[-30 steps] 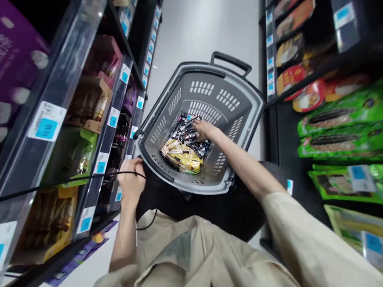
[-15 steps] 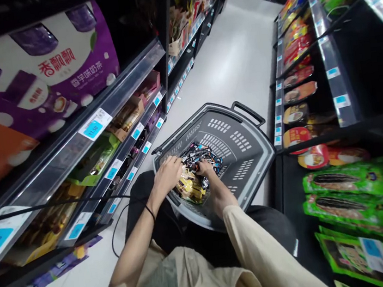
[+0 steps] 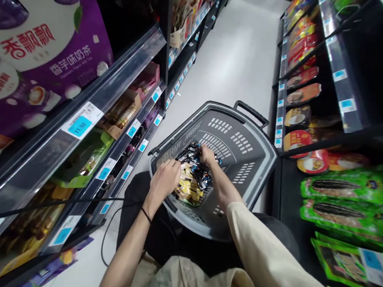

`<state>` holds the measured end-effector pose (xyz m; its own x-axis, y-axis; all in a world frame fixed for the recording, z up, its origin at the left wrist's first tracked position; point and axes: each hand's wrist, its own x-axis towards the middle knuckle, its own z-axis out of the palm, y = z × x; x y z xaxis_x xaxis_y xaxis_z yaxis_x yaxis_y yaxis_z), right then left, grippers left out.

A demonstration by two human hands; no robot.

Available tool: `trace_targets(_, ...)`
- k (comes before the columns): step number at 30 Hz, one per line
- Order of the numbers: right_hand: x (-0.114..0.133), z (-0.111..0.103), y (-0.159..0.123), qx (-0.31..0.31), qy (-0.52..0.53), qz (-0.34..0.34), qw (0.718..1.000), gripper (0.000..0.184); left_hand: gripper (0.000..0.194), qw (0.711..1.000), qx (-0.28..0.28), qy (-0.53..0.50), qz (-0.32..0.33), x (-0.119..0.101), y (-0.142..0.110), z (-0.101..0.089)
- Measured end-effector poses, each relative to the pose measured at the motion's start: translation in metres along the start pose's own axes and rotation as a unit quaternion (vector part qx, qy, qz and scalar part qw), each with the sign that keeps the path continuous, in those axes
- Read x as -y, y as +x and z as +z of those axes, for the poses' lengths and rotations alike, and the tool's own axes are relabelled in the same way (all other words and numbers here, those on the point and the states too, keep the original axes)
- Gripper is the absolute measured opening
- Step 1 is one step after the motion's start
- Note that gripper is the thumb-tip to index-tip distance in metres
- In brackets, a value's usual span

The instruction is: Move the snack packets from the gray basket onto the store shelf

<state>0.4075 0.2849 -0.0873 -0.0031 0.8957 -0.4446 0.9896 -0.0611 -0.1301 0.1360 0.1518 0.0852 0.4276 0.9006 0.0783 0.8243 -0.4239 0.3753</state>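
Observation:
A grey plastic shopping basket (image 3: pixel 257 182) stands between my knees. Inside it lie small dark shiny packets (image 3: pixel 193 155) and a heap of yellow and cream packets (image 3: pixel 189 188). My left hand (image 3: pixel 166 177) reaches over the basket's left side, fingers curled at the packets' edge; whatever they grip is hidden. Over the dark packets, my right hand (image 3: pixel 208 154) is closed, its fingers pinching at a dark packet. The fingertips are partly hidden behind the hand.
Shelves with price tags line both sides of the aisle. Close on the left is a purple milk tea box (image 3: pixel 61 52). Green sunseed-style bags (image 3: pixel 346 185) lie low on the right. A black cable (image 3: pixel 97 199) crosses on the left. The pale floor (image 3: pixel 232 50) runs ahead.
My right hand has moved up and slightly right across the dark packets, which have spread and shifted downward. My left hand stays by the basket's left side. The view has shifted slightly.

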Motion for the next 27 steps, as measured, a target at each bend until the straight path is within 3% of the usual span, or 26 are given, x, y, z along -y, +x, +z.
trace_targets(4,0.000,0.011,0.013,0.013,-0.019,0.011,1.000,0.077,0.020,1.000,0.000,-0.002,-0.022,-0.001,0.001,0.002)
trace_targets(7,-0.014,0.009,0.018,0.024,-0.027,0.020,0.999,0.072,0.021,0.999,-0.010,-0.017,-0.033,-0.001,0.001,0.003)
trace_targets(13,-0.058,-0.039,0.022,0.090,-0.025,0.056,0.994,0.037,0.020,0.999,0.004,-0.021,-0.047,-0.001,0.009,0.003)
trace_targets(16,-0.062,-0.053,0.011,0.120,-0.011,0.060,0.991,0.027,0.021,0.999,0.011,-0.015,-0.043,-0.002,0.016,0.003)
trace_targets(19,-0.044,-0.038,-0.010,0.118,0.001,0.060,0.991,0.033,0.025,0.999,0.014,-0.012,-0.038,-0.003,0.019,0.004)
trace_targets(24,0.001,0.015,-0.042,0.085,0.015,0.069,0.994,0.047,0.027,0.999,0.020,-0.010,-0.039,-0.003,0.020,0.004)
trace_targets(27,0.011,0.022,-0.048,0.064,0.030,0.084,0.994,0.051,0.027,0.999,0.012,-0.019,-0.040,-0.003,0.021,0.003)
